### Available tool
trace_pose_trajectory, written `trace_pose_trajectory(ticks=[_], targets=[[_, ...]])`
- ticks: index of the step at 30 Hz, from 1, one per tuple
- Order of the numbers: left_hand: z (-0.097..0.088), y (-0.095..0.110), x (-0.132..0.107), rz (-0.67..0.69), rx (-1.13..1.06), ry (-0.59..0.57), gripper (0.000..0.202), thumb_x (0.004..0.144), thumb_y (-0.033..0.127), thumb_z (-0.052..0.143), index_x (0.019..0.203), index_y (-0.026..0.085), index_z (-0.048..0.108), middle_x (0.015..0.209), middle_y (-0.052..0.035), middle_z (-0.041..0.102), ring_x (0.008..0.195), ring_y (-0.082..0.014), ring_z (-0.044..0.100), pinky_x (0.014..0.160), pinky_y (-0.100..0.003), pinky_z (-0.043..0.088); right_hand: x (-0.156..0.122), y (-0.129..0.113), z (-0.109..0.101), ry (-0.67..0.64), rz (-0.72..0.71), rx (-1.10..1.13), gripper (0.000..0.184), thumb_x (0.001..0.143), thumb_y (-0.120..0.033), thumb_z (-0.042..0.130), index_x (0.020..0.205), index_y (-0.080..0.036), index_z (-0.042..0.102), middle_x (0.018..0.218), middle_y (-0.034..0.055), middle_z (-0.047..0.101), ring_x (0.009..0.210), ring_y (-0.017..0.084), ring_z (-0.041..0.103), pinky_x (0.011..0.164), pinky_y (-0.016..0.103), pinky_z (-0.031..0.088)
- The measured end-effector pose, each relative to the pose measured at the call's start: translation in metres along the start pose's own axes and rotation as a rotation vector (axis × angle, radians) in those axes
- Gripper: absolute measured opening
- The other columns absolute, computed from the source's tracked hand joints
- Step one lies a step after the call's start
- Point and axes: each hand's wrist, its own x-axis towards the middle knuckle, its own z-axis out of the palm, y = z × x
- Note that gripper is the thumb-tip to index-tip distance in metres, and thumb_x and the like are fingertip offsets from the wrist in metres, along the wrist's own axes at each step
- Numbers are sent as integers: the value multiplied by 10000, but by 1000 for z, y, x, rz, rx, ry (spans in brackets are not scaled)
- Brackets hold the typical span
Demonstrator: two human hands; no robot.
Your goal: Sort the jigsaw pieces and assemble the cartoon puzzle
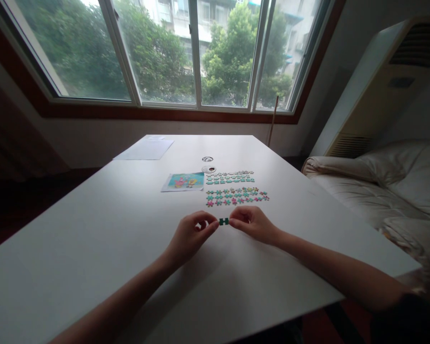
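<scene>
My left hand pinches the left end of a small dark green pair of jigsaw puzzle pieces between thumb and fingertips. At the right end of the same green pieces, my right hand has its thumb and fingers closed. The two pieces meet side by side just above the table; whether they are interlocked I cannot tell. Just beyond my hands lie rows of loose puzzle pieces, pink, teal and yellow. Farther back are more rows of mostly teal pieces.
A coloured picture sheet lies left of the rows on the white table. Behind them are two round items. Paper sheets rest at the far left corner. A sofa stands along the right.
</scene>
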Motion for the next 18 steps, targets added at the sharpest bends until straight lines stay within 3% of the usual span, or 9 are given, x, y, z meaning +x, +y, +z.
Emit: trace_pose_trajectory(ticks=[4,8,14,18], targets=[[0,-2,1,-11,-4,8,234,788,358,558,751,151,659,677,-30,623,594,-125,505,510,-204,413,2,0,-4,6,-15,-36,252,787,-373,556,751,-133,624,549,-33,442,529,76,360,486,204,284],[-1,-3,1,-20,29,26,228,791,351,549,748,152,653,686,-30,632,602,-130,518,516,-209,419,14,11,-35,94,-31,-130,280,784,-392,550,762,-127,638,583,-6,517,545,87,405,506,211,321],[-4,-6,1,-14,73,32,227,792,345,530,740,157,646,683,-26,634,604,-131,523,518,-211,418,24,65,-111,151,139,-464,293,772,-402,528,770,-143,664,683,43,645,584,126,516,560,237,377],[-5,-8,3,-23,76,30,232,784,351,525,731,160,645,678,-22,636,597,-131,528,515,-211,415,21,100,-131,213,235,-636,250,786,-337,488,808,-149,652,742,52,661,617,136,539,588,243,384]])
